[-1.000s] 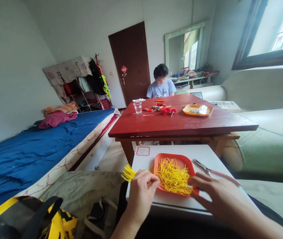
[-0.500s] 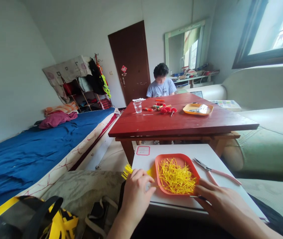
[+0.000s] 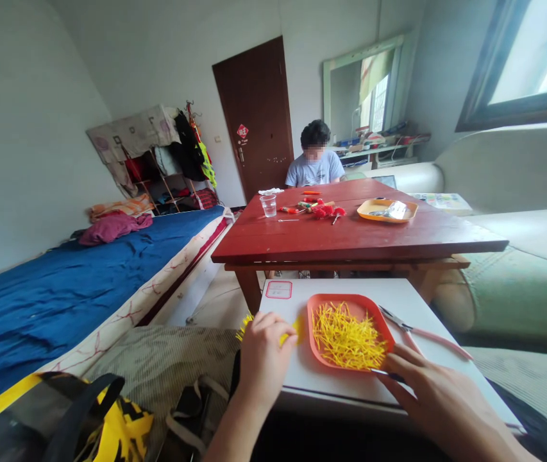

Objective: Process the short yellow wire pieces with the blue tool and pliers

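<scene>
My left hand [image 3: 266,353] is closed, thumb and fingers pinched together, around a fringed yellow bunch [image 3: 243,328] whose tips stick out on its left. A bit of yellow also shows at the fingertips. Just right of it, an orange tray [image 3: 315,350] holds a tangled heap of thin yellow strips [image 3: 347,337]. My right hand [image 3: 422,378] is at the tray's lower right corner, its fingers closed on a slim dark tool [image 3: 392,376] with a pale tip; its exact kind is unclear. Pink-handled pliers [image 3: 405,326] lie beyond that hand, right of the tray.
The tray stands on a white box [image 3: 283,372] with a red-framed label. Behind it is a red table [image 3: 277,240] with a plastic cup [image 3: 268,205], red pieces [image 3: 324,210] and a yellow tray [image 3: 363,215]. A person [image 3: 315,163] sits at its far side. A bag [image 3: 61,417] lies lower left.
My left thumb and fingers have drawn together, and yellow now shows between them. My right hand stays by the tray corner with the tool. The whole view has shifted slightly.
</scene>
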`<move>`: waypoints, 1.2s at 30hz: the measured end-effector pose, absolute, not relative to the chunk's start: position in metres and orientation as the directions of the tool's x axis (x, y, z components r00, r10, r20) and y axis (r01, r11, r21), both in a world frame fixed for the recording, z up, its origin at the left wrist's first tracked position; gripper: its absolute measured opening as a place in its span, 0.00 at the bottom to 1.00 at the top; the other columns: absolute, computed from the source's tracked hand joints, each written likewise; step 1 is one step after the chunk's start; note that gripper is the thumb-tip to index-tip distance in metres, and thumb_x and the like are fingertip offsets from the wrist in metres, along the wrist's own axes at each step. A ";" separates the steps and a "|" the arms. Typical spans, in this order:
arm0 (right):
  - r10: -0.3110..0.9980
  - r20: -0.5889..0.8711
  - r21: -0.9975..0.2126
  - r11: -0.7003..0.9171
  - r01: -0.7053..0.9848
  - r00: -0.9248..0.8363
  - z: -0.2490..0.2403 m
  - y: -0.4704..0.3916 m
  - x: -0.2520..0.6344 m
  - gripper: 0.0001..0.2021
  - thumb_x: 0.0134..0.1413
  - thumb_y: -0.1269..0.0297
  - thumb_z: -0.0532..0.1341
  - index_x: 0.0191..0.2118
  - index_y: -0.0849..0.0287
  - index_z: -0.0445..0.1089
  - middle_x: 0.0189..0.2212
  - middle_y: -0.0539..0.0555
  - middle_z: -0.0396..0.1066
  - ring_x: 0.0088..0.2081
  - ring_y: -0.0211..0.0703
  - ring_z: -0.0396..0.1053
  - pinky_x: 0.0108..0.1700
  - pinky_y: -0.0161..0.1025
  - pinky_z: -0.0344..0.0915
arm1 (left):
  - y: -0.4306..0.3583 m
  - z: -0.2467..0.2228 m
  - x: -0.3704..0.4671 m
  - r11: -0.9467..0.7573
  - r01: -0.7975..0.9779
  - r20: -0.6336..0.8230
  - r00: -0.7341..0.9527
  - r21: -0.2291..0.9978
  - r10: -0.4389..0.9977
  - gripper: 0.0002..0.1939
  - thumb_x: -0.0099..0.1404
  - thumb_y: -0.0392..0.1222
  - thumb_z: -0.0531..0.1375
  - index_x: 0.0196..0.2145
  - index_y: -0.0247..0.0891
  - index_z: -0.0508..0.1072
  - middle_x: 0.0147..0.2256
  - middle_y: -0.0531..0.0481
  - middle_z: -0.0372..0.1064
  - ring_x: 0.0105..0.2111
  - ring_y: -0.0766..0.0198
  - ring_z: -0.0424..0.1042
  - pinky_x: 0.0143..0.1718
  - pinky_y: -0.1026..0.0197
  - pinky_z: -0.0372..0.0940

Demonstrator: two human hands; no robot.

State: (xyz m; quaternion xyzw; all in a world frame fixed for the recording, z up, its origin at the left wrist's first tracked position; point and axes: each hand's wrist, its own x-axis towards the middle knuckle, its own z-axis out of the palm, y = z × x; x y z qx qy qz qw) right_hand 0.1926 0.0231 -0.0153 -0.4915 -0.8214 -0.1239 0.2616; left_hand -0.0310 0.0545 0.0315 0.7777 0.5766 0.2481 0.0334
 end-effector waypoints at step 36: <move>0.860 0.468 -0.430 0.422 0.798 -0.203 -0.009 -0.011 0.199 0.15 0.61 0.60 0.47 0.45 0.54 0.67 0.39 0.56 0.78 0.40 0.51 0.76 0.34 0.39 0.74 | 0.058 0.028 -0.047 -0.236 0.827 0.296 0.088 0.511 0.951 0.11 0.53 0.26 0.57 0.19 0.39 0.69 0.27 0.50 0.69 0.34 0.55 0.64 0.36 0.55 0.59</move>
